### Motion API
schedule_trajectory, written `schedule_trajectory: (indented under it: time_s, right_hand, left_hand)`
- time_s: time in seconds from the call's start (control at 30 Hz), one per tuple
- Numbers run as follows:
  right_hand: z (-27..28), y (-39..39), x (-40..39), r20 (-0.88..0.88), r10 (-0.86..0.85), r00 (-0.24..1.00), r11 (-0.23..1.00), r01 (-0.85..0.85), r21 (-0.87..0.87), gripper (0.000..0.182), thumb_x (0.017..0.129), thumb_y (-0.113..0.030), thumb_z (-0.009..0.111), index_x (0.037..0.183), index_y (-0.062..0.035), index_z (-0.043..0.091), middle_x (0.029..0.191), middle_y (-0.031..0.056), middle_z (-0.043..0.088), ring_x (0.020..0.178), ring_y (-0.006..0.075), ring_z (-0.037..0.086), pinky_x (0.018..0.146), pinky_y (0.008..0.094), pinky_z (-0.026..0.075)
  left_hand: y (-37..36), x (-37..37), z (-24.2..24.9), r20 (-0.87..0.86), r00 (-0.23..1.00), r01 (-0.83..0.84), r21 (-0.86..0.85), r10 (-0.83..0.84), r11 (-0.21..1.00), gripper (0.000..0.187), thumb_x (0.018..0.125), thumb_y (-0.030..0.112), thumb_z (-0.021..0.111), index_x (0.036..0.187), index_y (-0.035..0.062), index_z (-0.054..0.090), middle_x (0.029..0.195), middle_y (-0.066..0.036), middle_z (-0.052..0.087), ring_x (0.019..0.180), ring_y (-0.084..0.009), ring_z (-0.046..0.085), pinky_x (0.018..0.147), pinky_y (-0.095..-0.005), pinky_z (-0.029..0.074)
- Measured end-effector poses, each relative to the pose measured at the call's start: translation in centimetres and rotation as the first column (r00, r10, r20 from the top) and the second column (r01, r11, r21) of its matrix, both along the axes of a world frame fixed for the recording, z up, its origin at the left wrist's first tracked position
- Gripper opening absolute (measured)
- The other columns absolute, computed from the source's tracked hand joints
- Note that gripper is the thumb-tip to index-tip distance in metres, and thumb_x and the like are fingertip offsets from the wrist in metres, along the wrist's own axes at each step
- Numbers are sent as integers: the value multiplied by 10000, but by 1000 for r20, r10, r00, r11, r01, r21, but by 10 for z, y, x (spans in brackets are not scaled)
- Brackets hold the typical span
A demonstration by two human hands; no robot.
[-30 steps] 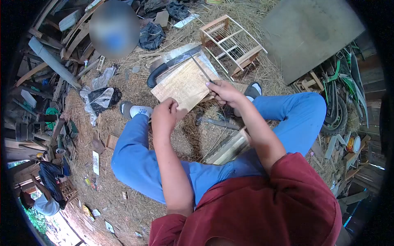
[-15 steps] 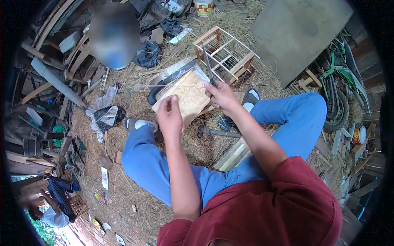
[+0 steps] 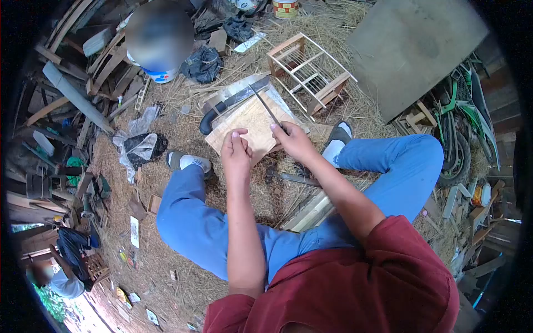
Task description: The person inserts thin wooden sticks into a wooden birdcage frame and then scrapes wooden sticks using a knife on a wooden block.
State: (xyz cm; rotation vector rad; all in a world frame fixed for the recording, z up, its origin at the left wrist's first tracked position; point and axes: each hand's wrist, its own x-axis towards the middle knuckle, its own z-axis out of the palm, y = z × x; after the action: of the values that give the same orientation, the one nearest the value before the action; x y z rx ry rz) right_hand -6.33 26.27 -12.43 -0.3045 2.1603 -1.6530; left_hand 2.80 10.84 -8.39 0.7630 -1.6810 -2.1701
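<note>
Head | knife [image 3: 263,102] swung lower over board [image 3: 241,120], hands drawn nearer | right hand [image 3: 295,144]: closed on knife | left hand [image 3: 237,158]: fingers curled, contents indeterminable

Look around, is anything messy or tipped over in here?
The ground looks messy: a crumpled black bag lies on it, with straw strewn about untidily. Beyond the wooden board, the slatted wooden frame sits askew, maybe tipped over. I can't see anything clearly broken.
</note>
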Motion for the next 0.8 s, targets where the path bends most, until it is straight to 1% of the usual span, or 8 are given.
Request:
schedule_trajectory:
  time_s: [0.1,0.13,0.17,0.23,0.33,0.4,0.53,0.8]
  right_hand:
    - [-25,11,-6,-52,-8,999,995,13,102,545,1015,-524,538,961,2,669,830,179,693,768,295,674,729,413,506]
    - [-46,12,-9,-101,-17,995,992,30,124,522,1020,-509,522,984,-10,670,854,228,685,795,384,669,750,439,509]
    - [-46,14,-5,-93,-4,996,991,16,134,522,1020,-509,522,984,-10,670,854,228,685,795,384,669,750,439,509]
    - [-43,16,6,-144,58,988,941,-6,339,501,1024,-490,514,985,-16,670,887,255,688,847,437,665,759,469,511]
    - [-57,10,27,-164,215,963,905,-134,404,497,1022,-488,498,967,-22,661,889,260,695,881,458,671,766,515,522]
    - [-61,2,43,-195,345,918,850,-217,481,482,1020,-481,496,940,-31,651,854,251,692,843,452,680,758,551,525]
    - [-63,-19,72,-141,514,846,723,-339,602,444,1016,-459,505,981,-39,647,849,228,705,817,436,691,737,557,536]
    - [-82,-36,77,-243,552,798,721,-310,619,447,1019,-446,498,958,-30,649,807,230,700,767,432,691,690,546,542]
  left_hand:
    - [-12,15,-48,218,976,24,-187,18,982,271,1084,260,478,1058,35,627,703,2,504,703,-116,575,689,-275,480]
    - [-17,21,-74,210,974,13,-412,81,911,237,1057,219,497,1026,17,618,739,-42,564,700,-153,601,669,-305,482]
    - [-17,28,-89,192,972,9,-615,139,789,205,1030,178,517,994,-1,609,775,-87,623,698,-190,626,650,-335,485]
    - [-17,40,-89,316,937,42,-523,148,851,193,998,161,538,952,-21,581,792,-147,657,708,-240,645,674,-394,501]
    - [-33,59,-116,390,910,168,-656,139,736,141,979,126,564,944,-2,615,808,-90,663,749,-176,625,719,-322,496]
    - [-39,71,-119,435,900,224,-393,-34,892,106,968,82,573,920,-12,577,708,-92,637,610,-172,612,595,-318,497]
    - [-49,77,-133,347,931,207,-252,-111,945,124,968,93,614,923,-20,588,715,-74,661,621,-157,635,603,-294,507]
    - [-59,84,-129,483,870,288,-339,-97,896,175,936,127,655,904,-44,639,749,-125,719,680,-182,690,656,-329,535]
